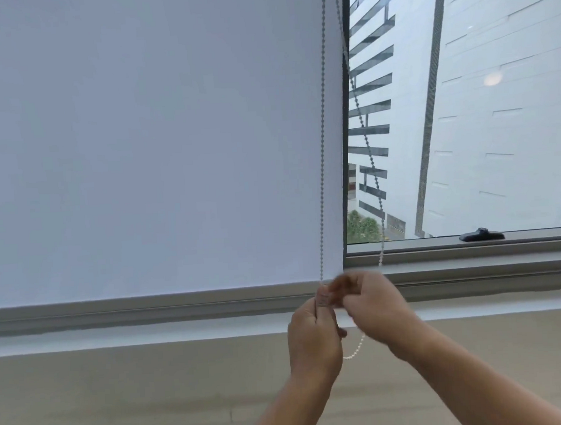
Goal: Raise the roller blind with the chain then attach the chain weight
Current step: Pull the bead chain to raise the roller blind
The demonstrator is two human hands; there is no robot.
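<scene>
Two strands of the chain (322, 151) hang nearly upright along the right edge of the blind (139, 138), and both come down straight onto my hands. The blind is fully lowered, with its bottom bar (147, 299) level with the hands and just to their left.

The left hand (313, 334) is the nearer one to the left strand, and its fingers are curled round it. The right hand (375, 301) touches the left one near the thumb. It is blurred, so I cannot tell whether it pinches the right strand or only covers it.

The bottom of the loop shows below, between the wrists. I see no weight; perhaps the fingers hide it. I judge the pull must go straight down along one strand, but which strand raises the blind I cannot tell.
</scene>
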